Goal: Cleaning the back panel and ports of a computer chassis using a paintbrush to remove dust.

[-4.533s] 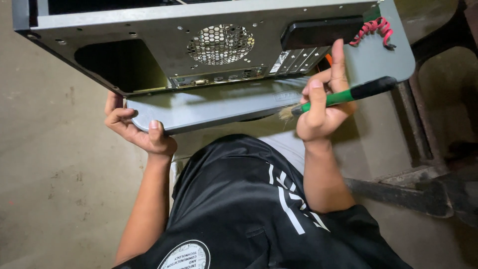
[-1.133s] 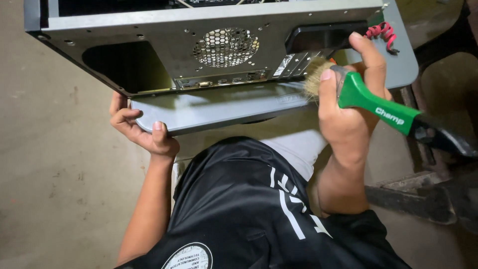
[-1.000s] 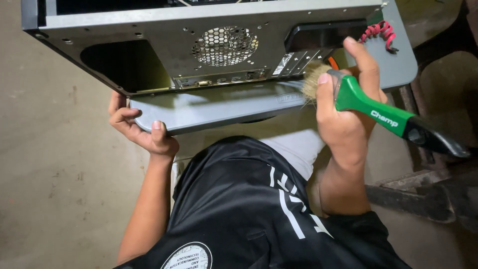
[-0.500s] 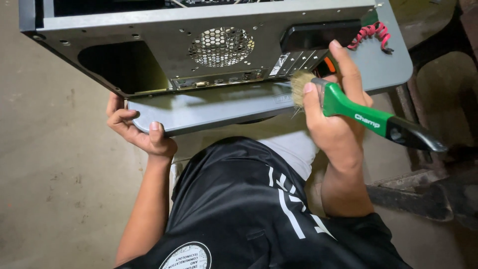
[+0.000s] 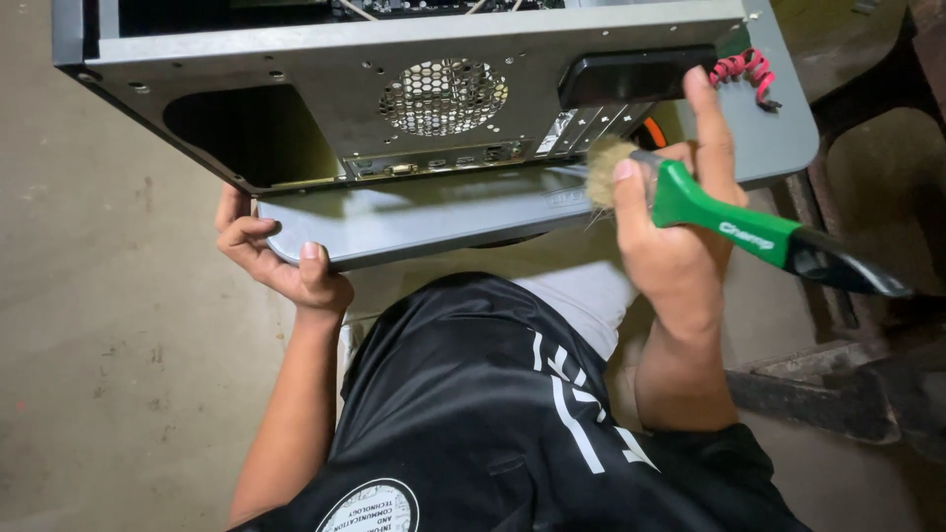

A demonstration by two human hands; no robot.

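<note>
A grey metal computer case (image 5: 296, 59) lies on its side in front of me, its rear panel with a round fan grille (image 5: 443, 96) facing me. My left hand (image 5: 281, 261) grips the lower left corner of the case's side panel (image 5: 414, 217), thumb on top. My right hand (image 5: 680, 236) holds a paintbrush with a green and black handle (image 5: 749, 232). Its pale bristles (image 5: 606, 169) rest against the rear panel near the expansion slots (image 5: 591, 123).
A coiled red cable (image 5: 744, 71) hangs at the case's right edge. The floor (image 5: 108, 345) is bare concrete. Dark metal bars of a stand (image 5: 838, 394) lie at the right. My black shorts (image 5: 512, 424) fill the lower middle.
Over the last second my right hand has moved the brush slightly left along the rear panel, the bristles now lower by the slots. The left hand has kept its grip.
</note>
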